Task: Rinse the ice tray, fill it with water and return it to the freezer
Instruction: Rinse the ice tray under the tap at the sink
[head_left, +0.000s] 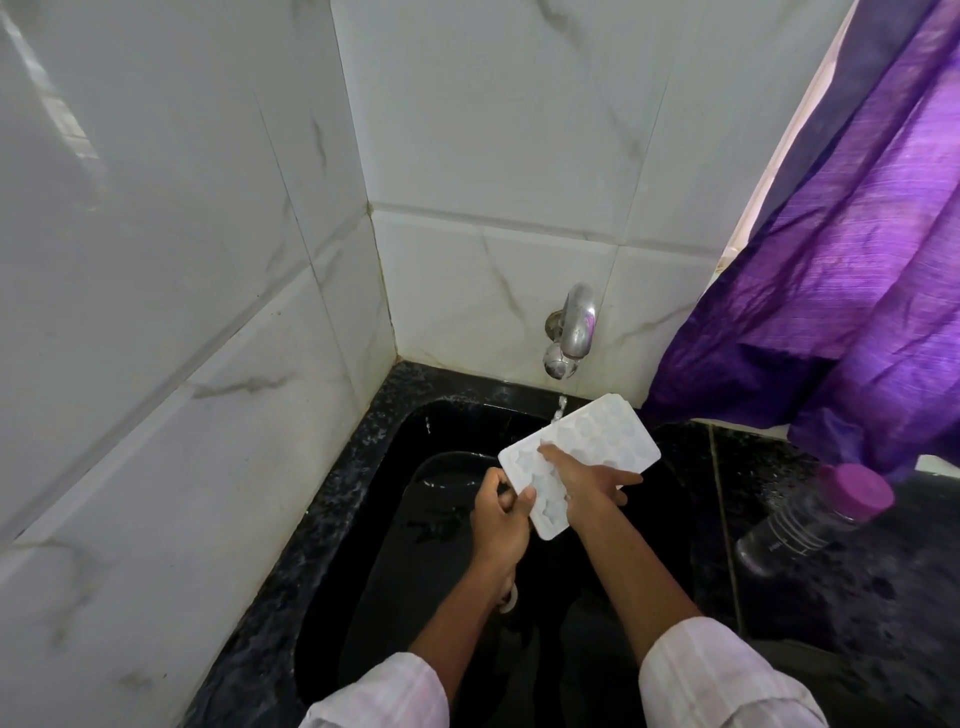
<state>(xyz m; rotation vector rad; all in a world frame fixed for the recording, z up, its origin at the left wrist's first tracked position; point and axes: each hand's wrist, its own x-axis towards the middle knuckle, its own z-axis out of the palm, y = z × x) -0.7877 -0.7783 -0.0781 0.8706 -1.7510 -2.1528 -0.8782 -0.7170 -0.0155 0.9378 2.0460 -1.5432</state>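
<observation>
My left hand (501, 514) grips the ice tray (608, 441) by its near corner over the sink (415, 571); my right hand (589, 486) presses spread fingers on it under the running tap (571, 327).

Ice tray (597, 447) over the sink (363, 519), below the tap (571, 332); bottle (815, 519) right.

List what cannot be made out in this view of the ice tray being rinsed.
- Head view: middle cells of the ice tray, covered by the right hand.
- Head view: fingers of the left hand under the tray, hidden by the tray itself.
- Head view: floor of the sink, lost in darkness and crossed by the forearms.
- Head view: print on the bottle, too small and blurred.
</observation>
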